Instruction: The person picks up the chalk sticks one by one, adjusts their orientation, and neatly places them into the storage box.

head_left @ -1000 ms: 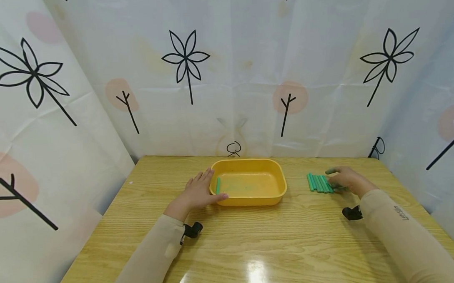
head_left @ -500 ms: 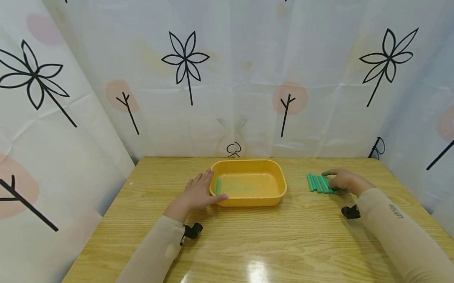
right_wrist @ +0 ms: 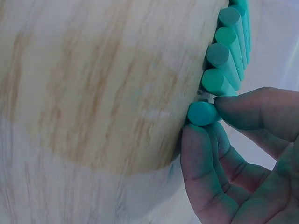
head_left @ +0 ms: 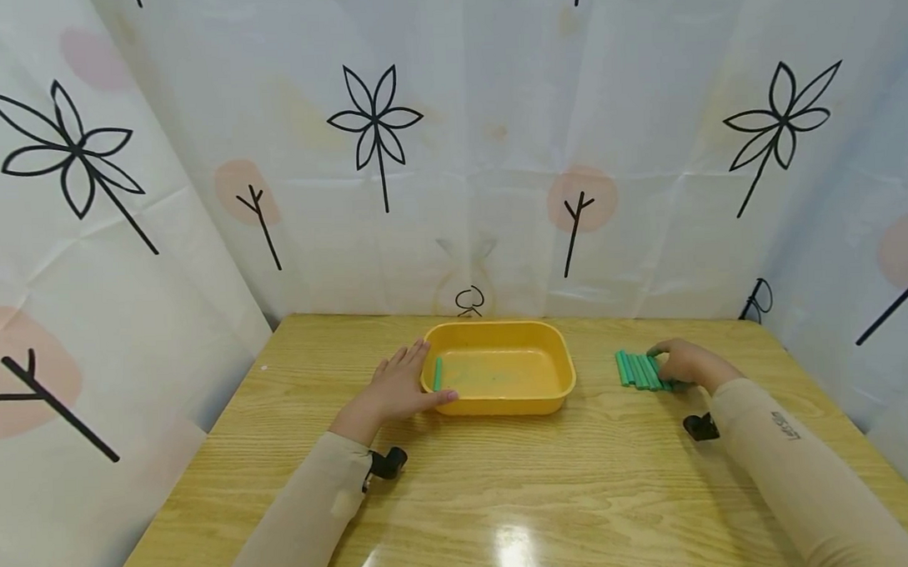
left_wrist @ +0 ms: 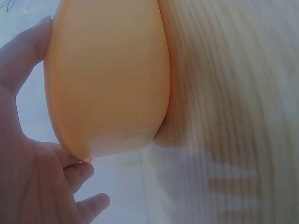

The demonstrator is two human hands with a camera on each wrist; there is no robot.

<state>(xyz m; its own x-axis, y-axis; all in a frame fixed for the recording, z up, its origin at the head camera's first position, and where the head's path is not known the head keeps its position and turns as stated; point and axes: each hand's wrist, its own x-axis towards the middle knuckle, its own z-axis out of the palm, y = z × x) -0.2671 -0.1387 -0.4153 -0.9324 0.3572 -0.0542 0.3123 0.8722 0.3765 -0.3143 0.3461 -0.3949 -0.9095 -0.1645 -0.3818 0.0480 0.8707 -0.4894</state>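
Note:
My left hand [head_left: 399, 390] rests on the left end of a yellow plastic tray [head_left: 503, 406], fingers spread along the rim and thumb at the front corner. In the left wrist view the tray's outer wall [left_wrist: 107, 79] fills the middle. One green chalk stick [head_left: 438, 374] lies inside, against the tray's left wall. To the right, my right hand [head_left: 693, 363] pinches the end stick of a row of green chalk sticks [head_left: 637, 370]. Close up, thumb and fingers, dusted green, hold this chalk stick [right_wrist: 202, 114], slightly apart from its neighbour [right_wrist: 218, 82].
A wooden table [head_left: 461, 500] carries everything. White patterned cloth [head_left: 464, 150] hangs behind and at both sides. A dark wiry object [head_left: 757, 300] stands at the table's back right corner. Green dust marks the tray floor.
My right hand has moved slightly left and its fingers have closed on the end chalk stick. The left hand and tray have stayed in place.

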